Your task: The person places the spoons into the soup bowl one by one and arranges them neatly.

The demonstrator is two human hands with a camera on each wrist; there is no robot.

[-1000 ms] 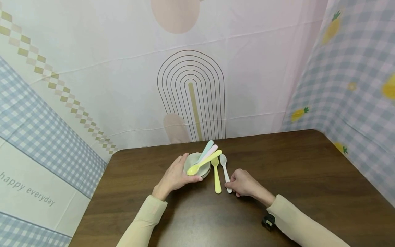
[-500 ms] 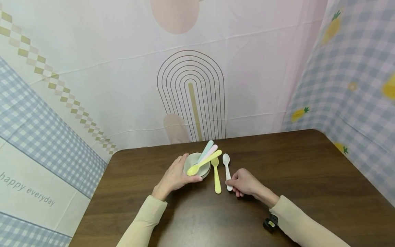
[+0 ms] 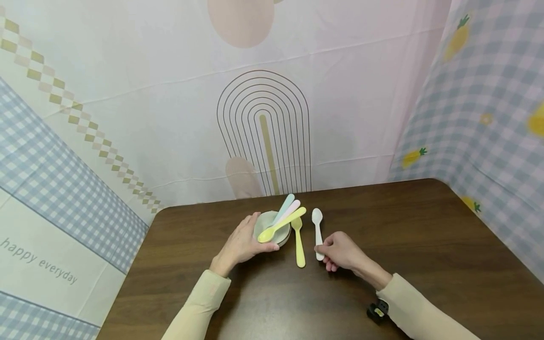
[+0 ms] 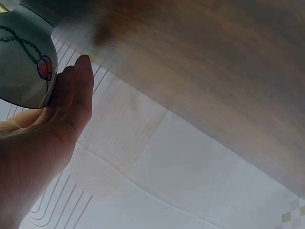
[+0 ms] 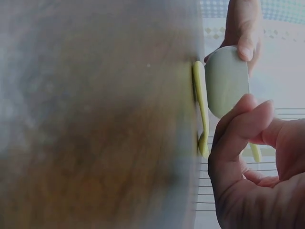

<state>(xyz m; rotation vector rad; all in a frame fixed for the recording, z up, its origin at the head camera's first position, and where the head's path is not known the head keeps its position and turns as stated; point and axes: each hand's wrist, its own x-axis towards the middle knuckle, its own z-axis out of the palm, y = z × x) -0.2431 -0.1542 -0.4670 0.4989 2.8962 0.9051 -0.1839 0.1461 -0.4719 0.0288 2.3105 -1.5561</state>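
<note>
My left hand (image 3: 238, 243) holds a small pale bowl (image 3: 264, 221) by its side, thumb near and fingers on the far side. A painted vine and red motif show on the bowl (image 4: 21, 67) in the left wrist view. Across it lie a yellow spoon (image 3: 289, 219), a pink one and a light-blue spoon (image 3: 286, 203), handles pointing back right. A second yellow spoon (image 3: 299, 248) rests on the table just right of the bowl. Farther right, my right hand (image 3: 343, 251) pinches the handle end of a white spoon (image 3: 317, 226), its scoop pointing away from me.
The dark brown wooden table (image 3: 399, 222) extends to both sides. A white printed cloth (image 3: 352, 104) hangs behind its back edge, and blue checked cloth (image 3: 480, 118) hangs at the right. A small black device (image 3: 377, 311) sits at the right cuff.
The white spoon has slid to the right in my right hand, away from the yellow spoon, and stands straighter. My left hand and the bowl have stayed put.
</note>
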